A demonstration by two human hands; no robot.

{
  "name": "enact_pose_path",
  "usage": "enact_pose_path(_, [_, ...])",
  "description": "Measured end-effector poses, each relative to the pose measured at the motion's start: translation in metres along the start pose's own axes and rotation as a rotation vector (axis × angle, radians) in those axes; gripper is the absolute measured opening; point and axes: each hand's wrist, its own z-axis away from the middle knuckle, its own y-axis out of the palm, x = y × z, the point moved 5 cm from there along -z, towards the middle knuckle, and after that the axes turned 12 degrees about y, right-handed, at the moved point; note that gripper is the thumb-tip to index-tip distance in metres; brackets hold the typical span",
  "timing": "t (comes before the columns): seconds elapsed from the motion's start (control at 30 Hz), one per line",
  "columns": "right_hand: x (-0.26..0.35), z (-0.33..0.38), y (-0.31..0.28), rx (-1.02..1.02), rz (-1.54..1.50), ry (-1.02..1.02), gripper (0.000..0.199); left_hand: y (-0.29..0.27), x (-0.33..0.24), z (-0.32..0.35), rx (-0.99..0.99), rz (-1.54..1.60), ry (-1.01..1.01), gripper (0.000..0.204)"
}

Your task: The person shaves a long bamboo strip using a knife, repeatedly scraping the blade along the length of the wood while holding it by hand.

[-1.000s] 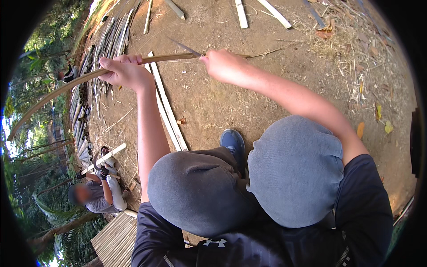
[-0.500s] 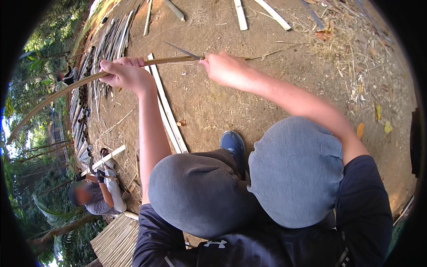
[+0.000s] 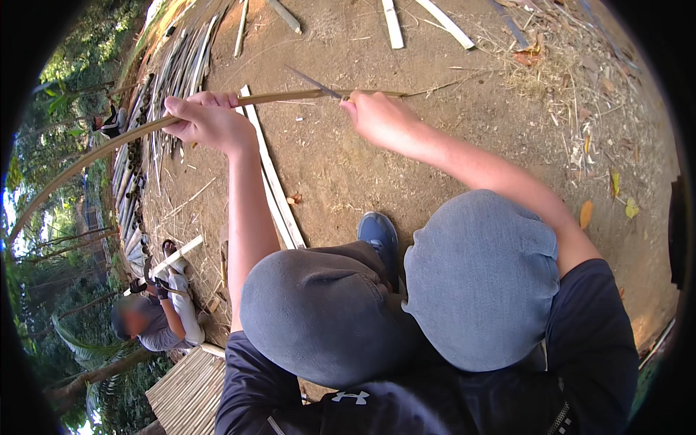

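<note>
A long, slightly curved bamboo strip [image 3: 94,154] runs from the far left across to the upper middle. My left hand [image 3: 212,122] is wrapped round it, thumb on top. Farther right, my right hand [image 3: 377,116] is closed on a knife, its handle hidden in the fist. The narrow pointed knife blade [image 3: 313,81] points up and left, lying across the strip near its right end. That end shows just beyond my right knuckles.
Pale split strips [image 3: 270,174] lie on the dirt ground [image 3: 348,167]. A stack of bamboo poles [image 3: 177,65] is at the left. A co-worker [image 3: 163,319] sits lower left beside a slatted bamboo panel [image 3: 190,391]. Dry straw [image 3: 573,87] covers the right side.
My right hand and the knife have slid a little to the right along the bamboo strip. My left hand stays nearly in place. The co-worker's hands have shifted slightly.
</note>
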Motion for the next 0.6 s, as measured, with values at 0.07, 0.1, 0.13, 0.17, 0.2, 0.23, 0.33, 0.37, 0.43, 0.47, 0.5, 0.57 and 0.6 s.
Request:
enact_pose_path(0.07, [-0.020, -0.016, -0.002, 0.033, 0.008, 0.102, 0.042, 0.007, -0.001, -0.001, 0.028, 0.026, 0.017, 0.034])
enact_pose_path(0.1, [-0.031, -0.019, -0.004, 0.050, 0.037, 0.180, 0.043, 0.002, 0.000, -0.003, 0.050, 0.013, 0.021, 0.035])
enact_pose_path(0.13, [-0.028, -0.018, -0.006, 0.045, 0.016, 0.163, 0.043, 0.003, 0.000, -0.002, 0.063, 0.009, 0.024, 0.035])
enact_pose_path(0.17, [-0.026, -0.014, -0.005, 0.039, -0.005, 0.146, 0.043, 0.003, -0.001, -0.001, 0.077, 0.005, 0.028, 0.035])
enact_pose_path(0.2, [-0.023, -0.011, -0.004, 0.035, -0.026, 0.128, 0.043, 0.005, -0.002, -0.001, 0.090, 0.000, 0.032, 0.036])
enact_pose_path(0.23, [-0.015, -0.007, -0.001, 0.000, -0.097, 0.042, 0.042, 0.009, -0.003, 0.000, 0.103, 0.012, 0.059, 0.035])
enact_pose_path(0.33, [-0.017, 0.004, 0.011, -0.103, -0.155, 0.005, 0.041, 0.013, -0.003, 0.002, 0.089, 0.044, 0.043, 0.036])
enact_pose_path(0.37, [-0.024, 0.003, 0.013, -0.083, -0.104, 0.027, 0.040, 0.011, -0.001, 0.000, 0.087, 0.023, 0.058, 0.037])
enact_pose_path(0.43, [-0.040, -0.004, 0.020, -0.191, -0.143, 0.072, 0.041, 0.005, 0.002, -0.003, 0.062, -0.003, 0.064, 0.038])
enact_pose_path(0.47, [-0.046, -0.006, 0.021, -0.246, -0.158, 0.097, 0.042, 0.002, 0.004, -0.004, 0.047, -0.014, 0.065, 0.038])
enact_pose_path(0.5, [-0.054, -0.012, 0.024, -0.165, -0.146, 0.115, 0.042, -0.001, 0.006, -0.006, 0.034, -0.011, 0.052, 0.040])
enact_pose_path(0.57, [-0.039, -0.008, 0.010, 0.021, -0.110, 0.139, 0.044, -0.012, 0.006, -0.007, 0.015, -0.031, 0.062, 0.040])
enact_pose_path(0.6, [-0.027, -0.005, 0.004, 0.011, -0.099, 0.086, 0.044, -0.014, 0.006, -0.007, 0.011, -0.039, 0.065, 0.041])
